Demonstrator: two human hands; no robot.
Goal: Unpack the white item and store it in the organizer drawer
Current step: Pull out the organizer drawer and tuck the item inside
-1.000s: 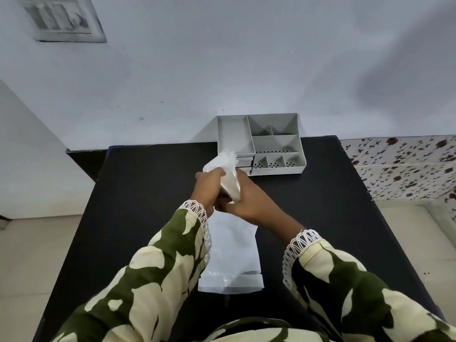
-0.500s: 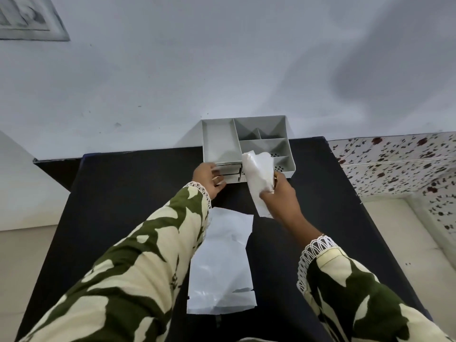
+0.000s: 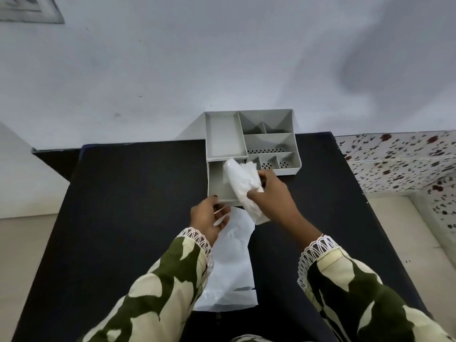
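Two hands at work over a black table. No legible writing or brand on anything. Right hand grasps the white item, a crumpled soft bundle, held above the pulled-out drawer of the grey organizer. Left hand rests at the drawer's near edge, fingers loose, holding nothing clear. Flat white bag lies near, between the sleeves. Organizer sits at the table's far edge against the wall; bare tabletop left and right.

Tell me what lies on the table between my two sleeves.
In the head view, the empty white plastic bag lies flat on the black table between them.
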